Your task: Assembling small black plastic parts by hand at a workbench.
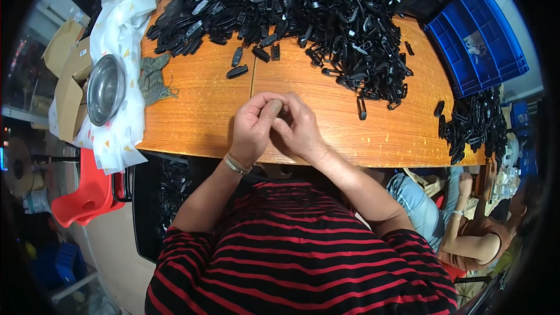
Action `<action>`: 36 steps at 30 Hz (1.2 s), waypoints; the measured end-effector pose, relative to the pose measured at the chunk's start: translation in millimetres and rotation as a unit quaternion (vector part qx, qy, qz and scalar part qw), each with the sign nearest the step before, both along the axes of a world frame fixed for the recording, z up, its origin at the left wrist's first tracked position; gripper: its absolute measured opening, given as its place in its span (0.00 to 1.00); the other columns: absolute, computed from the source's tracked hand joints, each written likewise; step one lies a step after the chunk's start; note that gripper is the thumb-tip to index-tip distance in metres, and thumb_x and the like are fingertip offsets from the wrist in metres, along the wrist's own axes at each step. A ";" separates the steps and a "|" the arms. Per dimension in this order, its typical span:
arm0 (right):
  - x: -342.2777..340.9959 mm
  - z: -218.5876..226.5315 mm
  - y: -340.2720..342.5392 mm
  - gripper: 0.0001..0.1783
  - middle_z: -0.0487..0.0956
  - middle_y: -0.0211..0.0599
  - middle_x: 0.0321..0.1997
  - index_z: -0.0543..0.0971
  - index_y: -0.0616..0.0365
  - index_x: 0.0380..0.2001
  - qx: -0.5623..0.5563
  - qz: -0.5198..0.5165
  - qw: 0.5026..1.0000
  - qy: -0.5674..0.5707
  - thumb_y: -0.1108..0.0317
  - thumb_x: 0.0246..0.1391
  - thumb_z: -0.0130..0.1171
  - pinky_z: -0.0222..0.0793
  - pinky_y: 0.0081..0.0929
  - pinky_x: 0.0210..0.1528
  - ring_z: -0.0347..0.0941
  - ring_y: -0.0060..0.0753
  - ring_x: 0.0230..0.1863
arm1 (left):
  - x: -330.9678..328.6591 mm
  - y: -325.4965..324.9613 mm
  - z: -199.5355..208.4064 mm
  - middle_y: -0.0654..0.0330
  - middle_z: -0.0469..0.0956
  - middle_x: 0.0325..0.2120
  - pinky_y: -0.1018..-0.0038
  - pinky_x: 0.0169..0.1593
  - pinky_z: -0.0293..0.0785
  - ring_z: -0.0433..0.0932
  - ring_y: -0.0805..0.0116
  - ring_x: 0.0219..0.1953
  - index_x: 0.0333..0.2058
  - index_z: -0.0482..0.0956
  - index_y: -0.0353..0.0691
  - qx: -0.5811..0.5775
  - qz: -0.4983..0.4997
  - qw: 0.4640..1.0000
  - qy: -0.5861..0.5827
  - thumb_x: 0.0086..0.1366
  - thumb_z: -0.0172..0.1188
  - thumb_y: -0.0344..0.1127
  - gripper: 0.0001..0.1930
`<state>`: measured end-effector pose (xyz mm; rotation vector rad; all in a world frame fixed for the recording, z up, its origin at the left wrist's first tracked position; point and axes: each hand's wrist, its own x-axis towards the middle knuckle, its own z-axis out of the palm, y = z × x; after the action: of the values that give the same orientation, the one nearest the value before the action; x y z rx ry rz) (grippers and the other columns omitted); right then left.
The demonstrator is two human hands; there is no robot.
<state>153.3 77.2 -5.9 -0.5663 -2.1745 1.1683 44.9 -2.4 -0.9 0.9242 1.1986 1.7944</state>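
Observation:
My left hand [252, 131] and my right hand [304, 131] meet over the near edge of the wooden table [198, 111], fingers curled and thumbs close together. Both are closed in a pinch, and whatever is between the fingertips is hidden by them. Just beyond my hands lie a few loose black plastic pieces [237, 72], which look like small clips or buckles. Farther back spreads a large heap of the same kind of black pieces [280, 6]. One open-framed black piece [361, 108] sits apart, to the right of my hands.
At left, a metal bowl [106, 90] rests on a patterned white sheet [119, 29], with a grey glove [154, 79] beside it. A blue crate [479, 38] tilts at the far right above another black pile [475, 122]. A red chair [87, 195] stands left; a person [475, 239] sits at right.

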 end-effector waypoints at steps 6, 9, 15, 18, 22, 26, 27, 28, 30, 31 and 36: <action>6.0 14.3 11.4 0.21 0.74 0.39 0.39 0.74 0.60 0.48 -0.039 0.064 0.994 0.077 0.75 0.48 0.65 0.71 0.28 0.38 0.74 0.36 0.38 | -1.7 -7.1 22.0 0.61 0.78 0.38 0.79 0.47 0.73 0.77 0.73 0.43 0.44 0.76 0.31 0.042 0.007 0.986 0.161 0.69 0.55 0.29 0.09; 8.9 28.4 7.9 0.21 0.75 0.40 0.41 0.74 0.61 0.48 -0.025 0.081 0.993 0.082 0.72 0.50 0.65 0.72 0.29 0.41 0.74 0.38 0.42 | -0.4 -9.3 29.0 0.59 0.77 0.34 0.76 0.43 0.72 0.77 0.68 0.39 0.40 0.77 0.34 0.072 0.041 0.956 0.281 0.67 0.57 0.37 0.11; 6.1 32.7 5.5 0.20 0.76 0.43 0.41 0.74 0.63 0.46 0.137 0.091 0.972 0.168 0.67 0.52 0.64 0.72 0.32 0.40 0.74 0.47 0.43 | 6.3 -12.9 42.6 0.58 0.76 0.31 0.73 0.38 0.70 0.76 0.63 0.34 0.35 0.77 0.36 0.095 0.102 0.905 0.401 0.67 0.57 0.48 0.18; 3.1 25.7 -2.1 0.20 0.76 0.43 0.39 0.75 0.63 0.46 0.113 0.101 0.975 0.163 0.66 0.51 0.65 0.72 0.32 0.39 0.74 0.47 0.41 | 8.1 -22.4 37.0 0.60 0.75 0.29 0.75 0.37 0.70 0.74 0.68 0.32 0.35 0.77 0.35 0.061 0.113 0.919 0.374 0.69 0.55 0.42 0.14; 2.1 40.2 1.6 0.24 0.76 0.38 0.39 0.75 0.59 0.49 -0.009 0.217 0.972 -0.087 0.67 0.49 0.67 0.71 0.30 0.43 0.75 0.37 0.43 | -3.9 -49.8 31.3 0.60 0.75 0.25 0.76 0.33 0.69 0.74 0.70 0.27 0.32 0.77 0.35 -0.072 0.060 0.996 0.001 0.68 0.49 0.31 0.09; 13.7 37.6 39.0 0.19 0.78 0.38 0.37 0.79 0.55 0.45 0.099 0.156 0.979 -0.089 0.65 0.49 0.67 0.74 0.31 0.39 0.78 0.36 0.36 | -68.6 -119.1 37.0 0.63 0.74 0.23 0.76 0.35 0.69 0.72 0.74 0.27 0.32 0.77 0.33 -0.228 0.058 0.939 0.250 0.72 0.47 0.37 0.15; 17.9 30.7 54.8 0.14 0.79 0.41 0.35 0.81 0.56 0.40 0.163 0.093 0.978 -0.087 0.67 0.49 0.67 0.75 0.32 0.38 0.79 0.40 0.36 | -83.1 -141.4 40.4 0.61 0.76 0.24 0.75 0.36 0.69 0.73 0.73 0.28 0.32 0.78 0.32 -0.282 0.043 0.909 0.302 0.71 0.49 0.36 0.14; 20.3 32.9 67.1 0.11 0.79 0.43 0.35 0.81 0.56 0.37 0.237 0.013 0.967 -0.096 0.68 0.49 0.66 0.75 0.34 0.38 0.79 0.43 0.37 | -94.6 -164.4 44.5 0.60 0.77 0.25 0.74 0.37 0.70 0.74 0.72 0.29 0.32 0.80 0.32 -0.340 0.037 0.871 0.353 0.70 0.51 0.35 0.13; 28.3 30.5 90.8 0.11 0.77 0.43 0.36 0.80 0.57 0.36 0.263 -0.095 0.931 -0.235 0.69 0.48 0.65 0.75 0.40 0.37 0.78 0.49 0.35 | -109.7 -192.8 46.9 0.59 0.80 0.28 0.73 0.38 0.70 0.75 0.72 0.31 0.34 0.81 0.31 -0.309 0.052 0.790 0.527 0.67 0.55 0.31 0.09; 27.4 27.4 99.5 0.10 0.76 0.43 0.37 0.80 0.58 0.35 0.294 -0.139 0.908 -0.265 0.68 0.48 0.65 0.75 0.42 0.36 0.78 0.51 0.34 | -113.6 -194.6 50.6 0.58 0.80 0.29 0.74 0.40 0.71 0.75 0.70 0.32 0.35 0.81 0.31 -0.290 0.082 0.783 0.545 0.64 0.58 0.28 0.06; 24.5 15.9 129.4 0.09 0.76 0.51 0.39 0.77 0.61 0.37 0.395 -0.069 0.855 -0.329 0.73 0.51 0.55 0.76 0.40 0.35 0.79 0.53 0.32 | -103.1 -125.5 43.6 0.52 0.79 0.32 0.72 0.40 0.74 0.78 0.61 0.33 0.36 0.81 0.33 -0.251 0.184 0.876 0.368 0.60 0.61 0.28 0.06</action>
<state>177.8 206.6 10.0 -0.7838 -2.8290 -0.1125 -58.2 -127.8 42.7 1.1455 2.3241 1.2715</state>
